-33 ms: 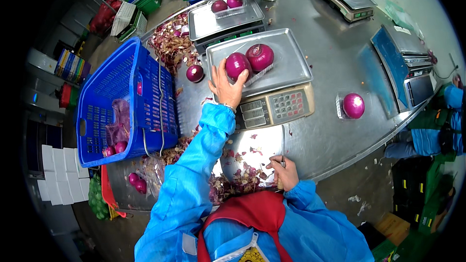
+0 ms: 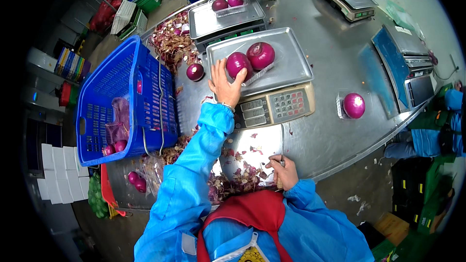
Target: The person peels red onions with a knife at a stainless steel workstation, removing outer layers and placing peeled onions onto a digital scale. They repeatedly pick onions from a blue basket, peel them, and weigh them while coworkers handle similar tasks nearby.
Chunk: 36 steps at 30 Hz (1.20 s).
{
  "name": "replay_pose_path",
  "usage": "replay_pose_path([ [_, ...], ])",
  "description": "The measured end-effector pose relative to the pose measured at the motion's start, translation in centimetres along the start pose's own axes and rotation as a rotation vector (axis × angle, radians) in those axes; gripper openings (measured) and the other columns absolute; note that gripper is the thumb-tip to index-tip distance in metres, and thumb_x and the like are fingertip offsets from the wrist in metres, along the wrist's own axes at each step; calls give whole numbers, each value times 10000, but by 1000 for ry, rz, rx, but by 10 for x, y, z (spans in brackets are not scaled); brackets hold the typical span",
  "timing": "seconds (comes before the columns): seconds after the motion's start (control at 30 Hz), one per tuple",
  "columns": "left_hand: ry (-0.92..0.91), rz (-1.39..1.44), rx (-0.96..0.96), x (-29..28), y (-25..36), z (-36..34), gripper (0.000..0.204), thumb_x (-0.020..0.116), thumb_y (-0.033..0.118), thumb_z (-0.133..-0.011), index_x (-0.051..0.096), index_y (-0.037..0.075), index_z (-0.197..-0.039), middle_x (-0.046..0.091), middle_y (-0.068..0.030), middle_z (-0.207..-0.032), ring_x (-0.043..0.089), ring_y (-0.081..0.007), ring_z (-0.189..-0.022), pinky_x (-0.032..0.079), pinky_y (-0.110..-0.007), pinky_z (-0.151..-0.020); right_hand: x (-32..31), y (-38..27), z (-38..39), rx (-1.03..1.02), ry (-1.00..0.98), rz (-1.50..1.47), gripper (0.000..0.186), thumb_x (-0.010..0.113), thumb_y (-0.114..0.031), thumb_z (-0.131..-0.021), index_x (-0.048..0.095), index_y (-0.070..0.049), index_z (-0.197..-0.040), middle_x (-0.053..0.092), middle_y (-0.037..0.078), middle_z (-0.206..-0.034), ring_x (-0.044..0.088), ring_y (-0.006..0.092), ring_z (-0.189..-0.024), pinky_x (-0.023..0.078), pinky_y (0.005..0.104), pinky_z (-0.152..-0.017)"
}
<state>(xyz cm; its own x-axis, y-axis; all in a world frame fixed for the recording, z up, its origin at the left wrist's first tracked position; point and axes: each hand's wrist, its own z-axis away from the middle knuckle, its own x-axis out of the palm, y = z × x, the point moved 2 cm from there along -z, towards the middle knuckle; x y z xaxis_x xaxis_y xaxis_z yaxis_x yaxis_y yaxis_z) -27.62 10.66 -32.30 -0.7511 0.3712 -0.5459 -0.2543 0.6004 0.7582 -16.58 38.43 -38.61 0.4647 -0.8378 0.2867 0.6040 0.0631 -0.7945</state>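
1. Purple, glossy: nearer onion point(image 2: 239, 65), round, no marked long axis. On the left half of the near scale's pan point(image 2: 296, 75); ahead of the left hand and slightly to its right, in contact with it.
2. Purple, glossy: farther onion point(image 2: 261, 55), round. On the same pan, right of and slightly beyond its neighbour, the two seemingly touching. The pair runs from near-left to far-right across the scale; a clear tray with a label strip point(image 2: 264, 70) shows at their near side.
3. Left hand point(image 2: 226, 83), bare: much the closer of the two, at the scale's near-left edge. Partly open, curved about the nearer onion, fingers along its left side, thumb at its near right. Grasp light or firm: cannot tell.
4. Right hand point(image 2: 286, 172), bare: on the person's side of the scale, well apart from the pan. Closed around a slim tool with a pale handle point(image 2: 280, 183); possibly a knife, mostly covered.
5. Purple: loose onion point(image 2: 195, 72), just left of the scale.
6. Purple: packed onion point(image 2: 354, 105), right of the scale, clear of it.
7. Blue plastic: slatted basket point(image 2: 151, 85), left of the scale.
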Motion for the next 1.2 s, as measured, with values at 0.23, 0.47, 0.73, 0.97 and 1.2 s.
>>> replay_pose_path([
  [0.23,28,425,-90,-78,-4,5,593,616,250,-830,383,34,-1332,424,-188,-1331,386,-298,-1251,280,-395,-1060,7,-9,-2,15,-12,-18,283,567,-176,-862,540,43,-1038,632,109,-813,475,89,-459,404,238,-403],
  [0.47,44,490,-234,-152,-19,57,453,570,169,-869,437,44,-1284,492,-140,-1268,434,-235,-1217,333,-348,-1020,10,-5,2,9,-9,5,273,537,-153,-875,522,54,-1052,622,122,-818,472,89,-474,411,233,-426],
  [0.73,100,600,-305,-165,-24,81,402,588,115,-863,468,39,-1238,514,-116,-1209,473,-212,-1156,379,-325,-985,14,-7,5,-39,-27,20,252,528,-138,-874,532,57,-1034,622,121,-808,472,89,-474,409,228,-424],
  [0.97,51,651,-344,-149,-8,77,411,603,136,-850,477,45,-1231,543,-107,-1173,496,-203,-1122,383,-321,-966,4,-18,-6,-56,25,13,275,542,-156,-866,541,57,-1040,632,132,-813,475,94,-465,391,226,-413],
  [1.2,-166,791,-519,-87,8,30,587,587,252,-868,325,72,-1361,394,-160,-1347,408,-252,-1236,312,-395,-1029,-15,-144,-77,-427,93,-7,385,552,-248,-864,528,55,-1100,627,144,-923,465,97,-447,388,236,-399],
])
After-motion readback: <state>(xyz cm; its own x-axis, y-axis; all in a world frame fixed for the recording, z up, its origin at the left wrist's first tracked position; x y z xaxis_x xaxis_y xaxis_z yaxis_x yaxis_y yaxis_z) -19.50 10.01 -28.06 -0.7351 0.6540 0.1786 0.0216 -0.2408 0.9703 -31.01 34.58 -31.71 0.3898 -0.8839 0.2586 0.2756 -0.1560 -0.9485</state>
